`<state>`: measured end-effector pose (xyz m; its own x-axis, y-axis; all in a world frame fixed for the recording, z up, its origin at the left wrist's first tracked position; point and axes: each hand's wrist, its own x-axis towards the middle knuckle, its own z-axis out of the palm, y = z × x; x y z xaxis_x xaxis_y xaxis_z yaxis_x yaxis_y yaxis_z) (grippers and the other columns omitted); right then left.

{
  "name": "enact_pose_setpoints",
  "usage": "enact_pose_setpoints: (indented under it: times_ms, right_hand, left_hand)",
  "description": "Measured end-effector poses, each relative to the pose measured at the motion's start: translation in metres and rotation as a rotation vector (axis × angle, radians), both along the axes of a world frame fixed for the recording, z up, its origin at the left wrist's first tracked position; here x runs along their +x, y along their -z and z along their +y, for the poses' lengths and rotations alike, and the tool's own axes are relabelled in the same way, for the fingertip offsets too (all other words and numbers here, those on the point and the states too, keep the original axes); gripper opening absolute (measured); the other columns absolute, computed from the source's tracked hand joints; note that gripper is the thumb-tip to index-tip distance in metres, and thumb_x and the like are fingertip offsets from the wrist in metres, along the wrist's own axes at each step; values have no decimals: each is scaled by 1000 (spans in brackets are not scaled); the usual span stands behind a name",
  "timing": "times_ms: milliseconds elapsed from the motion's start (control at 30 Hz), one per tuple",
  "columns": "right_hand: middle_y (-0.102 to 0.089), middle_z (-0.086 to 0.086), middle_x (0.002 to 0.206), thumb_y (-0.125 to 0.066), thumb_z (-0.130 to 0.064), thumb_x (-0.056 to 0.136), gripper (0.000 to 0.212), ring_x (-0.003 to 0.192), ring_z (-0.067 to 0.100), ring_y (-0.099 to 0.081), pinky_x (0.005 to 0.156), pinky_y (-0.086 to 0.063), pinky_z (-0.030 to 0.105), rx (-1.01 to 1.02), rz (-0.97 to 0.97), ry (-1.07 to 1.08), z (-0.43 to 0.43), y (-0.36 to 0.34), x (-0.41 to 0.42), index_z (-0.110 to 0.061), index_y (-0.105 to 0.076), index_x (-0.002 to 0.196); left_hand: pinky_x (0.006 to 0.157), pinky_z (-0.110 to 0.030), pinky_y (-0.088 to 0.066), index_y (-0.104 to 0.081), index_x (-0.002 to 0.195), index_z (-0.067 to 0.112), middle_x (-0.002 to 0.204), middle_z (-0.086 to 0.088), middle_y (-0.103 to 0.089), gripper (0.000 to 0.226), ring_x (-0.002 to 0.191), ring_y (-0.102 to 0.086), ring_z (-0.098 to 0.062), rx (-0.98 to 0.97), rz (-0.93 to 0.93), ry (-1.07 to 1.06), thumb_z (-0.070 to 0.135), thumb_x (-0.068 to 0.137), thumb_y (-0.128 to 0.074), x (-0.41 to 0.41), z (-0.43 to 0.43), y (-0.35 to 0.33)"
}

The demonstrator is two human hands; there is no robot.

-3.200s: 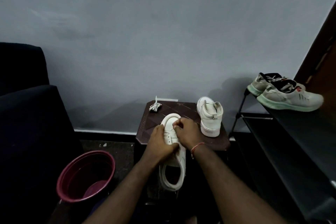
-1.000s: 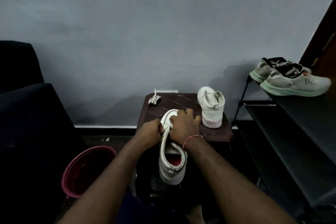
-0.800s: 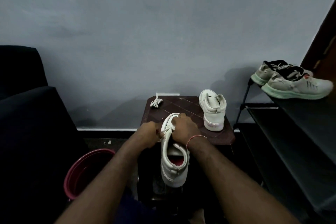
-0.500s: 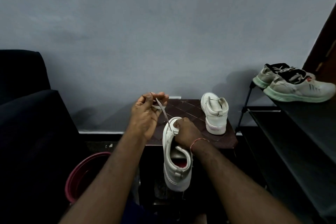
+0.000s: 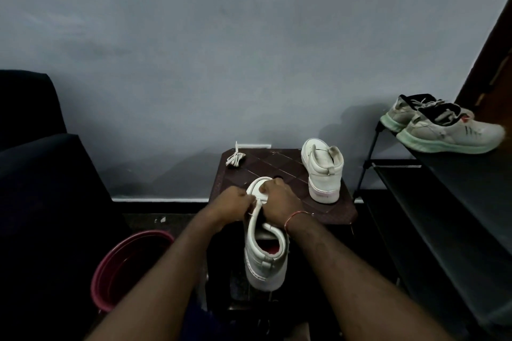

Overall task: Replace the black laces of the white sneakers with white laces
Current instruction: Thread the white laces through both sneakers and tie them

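Observation:
A white high-top sneaker lies toe-away over the near edge of a small dark stool, heel toward me. My left hand pinches a white lace at the sneaker's left side near the toe. My right hand presses on the front of the sneaker and covers the eyelets. The second white sneaker stands upright at the stool's right. A bundled white lace lies at the stool's far left corner.
A maroon bucket sits on the floor at lower left, next to a dark chair. A black shoe rack on the right carries a pair of grey running shoes. A grey wall stands behind.
Half a second ago my left hand was raised, pulling a length of lace up and to the left. It has come back down to the sneaker's side. My right hand stayed on the sneaker.

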<state>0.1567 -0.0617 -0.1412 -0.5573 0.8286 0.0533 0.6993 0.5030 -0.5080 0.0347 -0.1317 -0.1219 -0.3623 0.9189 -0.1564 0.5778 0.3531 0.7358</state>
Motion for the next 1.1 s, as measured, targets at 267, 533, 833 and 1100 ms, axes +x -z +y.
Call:
enact_pose_setpoints:
  times_ms: [267, 533, 833, 1100]
  right_hand:
    - [-48, 11, 125, -55, -21, 88, 27, 121, 31, -48, 97, -39, 34, -4, 6, -3, 3, 1, -4, -20, -59, 114]
    - [-58, 16, 113, -57, -15, 81, 16, 107, 32, -57, 96, -45, 36, -14, -9, -1, 12, -6, -9, -9, -65, 94]
    - [-66, 14, 90, -50, -29, 76, 12, 78, 27, -63, 66, -37, 24, -91, 27, 54, 29, 6, -21, -20, -53, 69]
    - [-62, 12, 100, -53, -29, 83, 16, 96, 27, -63, 80, -46, 28, -54, 62, 68, 26, 8, -19, -18, -63, 79]
  left_hand:
    - [27, -12, -15, -39, 62, 22, 49, 8, -34, 34, 28, -19, -1, 596, -1159, -125, 20, 96, -38, 8, -1, -106]
    - [38, -20, -26, -49, 66, 20, 59, -1, -41, 30, 41, -31, -8, 843, -523, -204, 28, 90, -65, 3, -12, -105]
    - [58, -19, -41, -51, 73, 18, 67, 7, -56, 24, 66, -49, -7, 472, -258, -207, 18, 84, -72, 7, 17, 19]
    - [70, -35, -45, -60, 82, 12, 87, -8, -69, 20, 84, -63, -25, 302, 106, -101, 31, 87, -64, 1, 24, 27]
